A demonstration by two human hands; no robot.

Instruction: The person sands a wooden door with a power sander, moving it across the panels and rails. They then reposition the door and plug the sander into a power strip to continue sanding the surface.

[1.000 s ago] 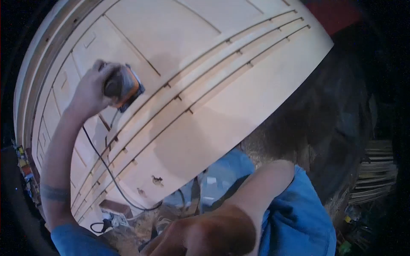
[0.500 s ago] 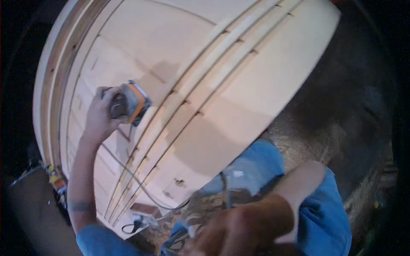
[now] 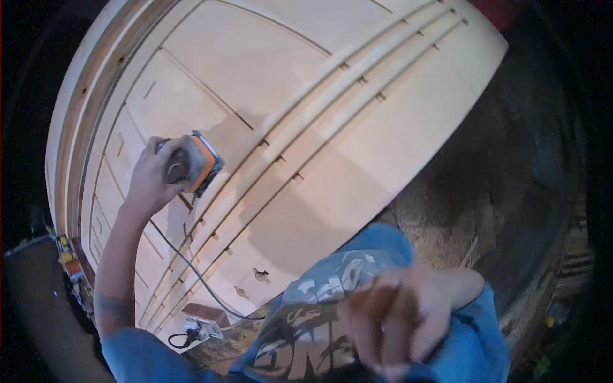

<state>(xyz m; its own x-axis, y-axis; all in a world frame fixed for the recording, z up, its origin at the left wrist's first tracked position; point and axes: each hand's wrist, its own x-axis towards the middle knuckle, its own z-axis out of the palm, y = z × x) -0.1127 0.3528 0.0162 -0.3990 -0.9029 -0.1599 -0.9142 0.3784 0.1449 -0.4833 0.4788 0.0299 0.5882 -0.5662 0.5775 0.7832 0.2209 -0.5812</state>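
Note:
My left hand (image 3: 153,175) is wrapped round the top of an orange and grey power sander (image 3: 196,163). Its pad rests against a large pale wooden panel (image 3: 325,217) with a curved outline, beside several long raised strips (image 3: 300,121). A thin cord (image 3: 191,267) lies across the panel below the sander. In front of my chest hangs my right hand (image 3: 393,319), apart from the panel. Motion blurs its fingers, which look bent, and I cannot see anything held in it.
A white socket or plug block with a black cable (image 3: 195,333) lies at the panel's lower end. Worn wooden flooring (image 3: 447,223) stretches out on the right. Small colourful items (image 3: 71,265) stand beyond the left edge. Something red (image 3: 498,11) shows at the top right.
My right hand has come up and right, away from the lower middle. The sander and my left hand stay at nearly the same place on the panel. The view has shifted slightly.

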